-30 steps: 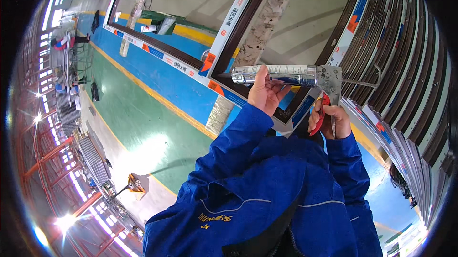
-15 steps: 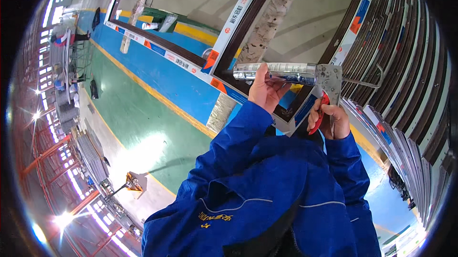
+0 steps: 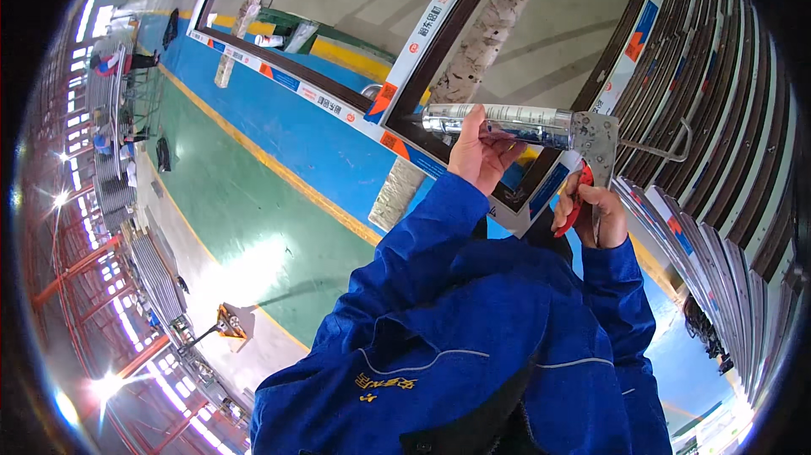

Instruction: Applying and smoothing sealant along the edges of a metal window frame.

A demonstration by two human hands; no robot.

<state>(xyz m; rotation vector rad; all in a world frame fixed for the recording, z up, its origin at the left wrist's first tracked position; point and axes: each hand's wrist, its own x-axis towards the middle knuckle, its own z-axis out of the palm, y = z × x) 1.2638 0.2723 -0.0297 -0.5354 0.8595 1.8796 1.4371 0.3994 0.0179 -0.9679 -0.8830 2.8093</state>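
Open room left of the left hand (image 3: 485, 159), above green floor (image 3: 228, 176). Caulking gun (image 3: 515, 124) lies crosswise ahead, barring a straight reach; taped frame (image 3: 412, 51) beyond, open spans between its rails. Narrow gap below barrel, between left hand and right hand (image 3: 598, 212), frame corner behind. Right: bent rod (image 3: 650, 152) juts toward stacked profiles (image 3: 726, 117), which wall off that flank; clearance unclear.
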